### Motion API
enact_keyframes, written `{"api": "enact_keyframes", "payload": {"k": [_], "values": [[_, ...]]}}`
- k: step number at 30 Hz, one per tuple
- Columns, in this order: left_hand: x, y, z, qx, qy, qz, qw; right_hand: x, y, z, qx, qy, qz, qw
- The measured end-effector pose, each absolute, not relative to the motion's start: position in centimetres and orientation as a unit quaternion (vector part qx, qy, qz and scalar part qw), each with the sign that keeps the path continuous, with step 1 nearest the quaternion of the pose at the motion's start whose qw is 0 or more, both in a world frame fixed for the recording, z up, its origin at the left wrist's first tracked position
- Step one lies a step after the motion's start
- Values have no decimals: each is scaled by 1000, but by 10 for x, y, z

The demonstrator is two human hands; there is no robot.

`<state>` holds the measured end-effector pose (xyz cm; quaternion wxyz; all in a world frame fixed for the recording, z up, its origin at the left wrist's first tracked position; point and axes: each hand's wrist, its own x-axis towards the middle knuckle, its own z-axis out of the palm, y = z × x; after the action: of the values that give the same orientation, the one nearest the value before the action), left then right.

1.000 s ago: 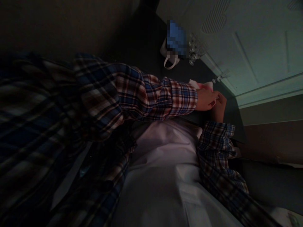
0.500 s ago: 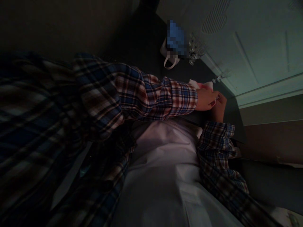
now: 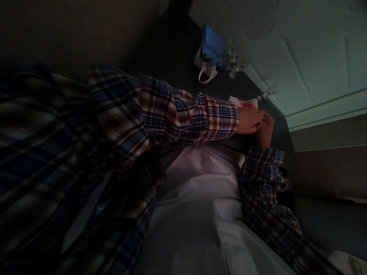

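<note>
My left hand, with a plaid cuff at the wrist, reaches across from the left with its back towards me and its fingers curled in. A pink-and-white cloth shows beyond that hand, and a reddish patch appears below its fingers. My right hand is bent up from the lower right, fingers pinched against the left hand's fingertips. A small pale bit shows between them; the dim light hides what it is. Both hands are above the dark tabletop.
Several stemmed clear glasses stand by the pale panelled surface. One more glass is closer to my hands. A white handled container has a blurred-out blue item at it. My pale shirt fills the lower middle.
</note>
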<state>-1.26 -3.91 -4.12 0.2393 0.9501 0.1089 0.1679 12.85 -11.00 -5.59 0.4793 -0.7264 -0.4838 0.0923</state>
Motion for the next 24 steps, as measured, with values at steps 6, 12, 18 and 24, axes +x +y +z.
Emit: {"api": "enact_keyframes", "payload": {"k": [6, 12, 18, 24], "values": [[-12, -39, -43, 950, 105, 170, 242, 124, -111, -55, -729, -487, 84, 474], [-12, -38, -42, 952, 109, 172, 231, 127, -110, -55, -729, -488, 82, 473], [-15, -38, -41, 952, 106, 163, 236, 131, -111, -58, -732, -484, 84, 471], [-13, -39, -42, 947, 100, 177, 248, 133, -111, -58, -733, -492, 79, 464]]}}
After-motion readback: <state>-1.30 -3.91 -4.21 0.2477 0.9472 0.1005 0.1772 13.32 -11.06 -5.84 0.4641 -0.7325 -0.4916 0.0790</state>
